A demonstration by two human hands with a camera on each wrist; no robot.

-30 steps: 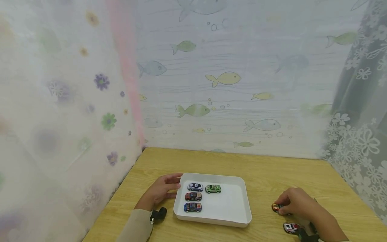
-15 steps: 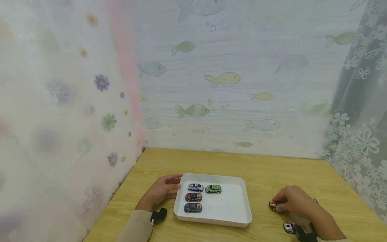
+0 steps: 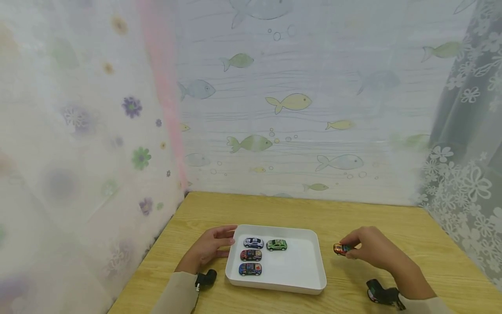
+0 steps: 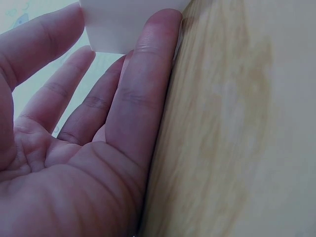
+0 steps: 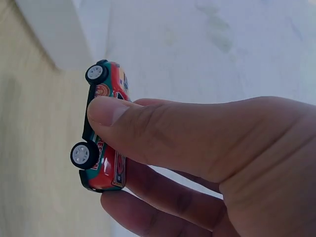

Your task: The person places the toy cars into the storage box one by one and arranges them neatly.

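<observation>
- Right grip [image 3: 370, 247] is pinching the car [image 5: 107, 169] between thumb and fingers, seemingly above the bench [image 3: 325, 213], near the tray's [image 3: 294, 267] right side.
- Left grip [image 3: 211, 245] is resting nearly straight fingers against the tray's left wall.
- Transfer into the tray seems to be occupying this step; the next move is probably calling for clearing the rim.
- Glossy red-and-green bodywork is curving above dark tyres; smooth white walls are rounding at the tray's corners.

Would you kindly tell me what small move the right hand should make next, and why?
Probably carry the toy car left over the white tray: the right hand pinches it outside the tray's right side, and bare floor lies right of the green car.
</observation>
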